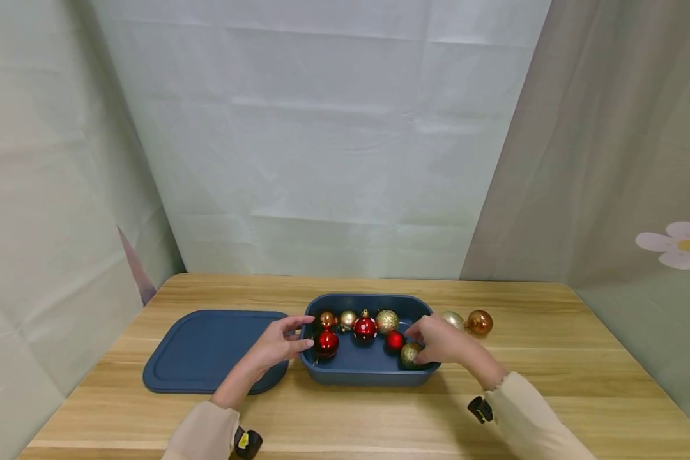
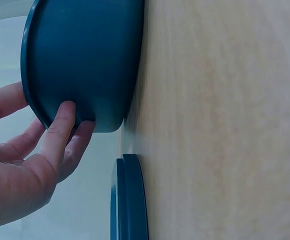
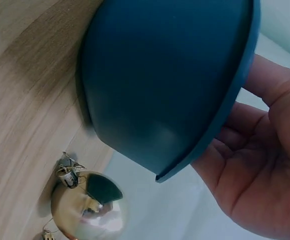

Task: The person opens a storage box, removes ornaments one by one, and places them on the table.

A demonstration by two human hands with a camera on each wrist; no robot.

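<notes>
Lying left of box (image 1: 368,375): lid (image 1: 207,348); two baubles (image 1: 470,321) right.

Both hands forward, left hand (image 1: 276,345) fingers extended, right hand (image 1: 441,340) curled

Lighting even and bright; image quality uneven between views.
Head view was sharp and softly lit from above, with faint shadows under the blue tub (image 1: 368,374) on the counter (image 1: 552,358) and wide-angle stretch at the edges. Both wrist views were soft at close range: the left hand (image 2: 20,170) was blurred, and the gold bauble (image 3: 87,210) carried a bright glare reflection.
</notes>
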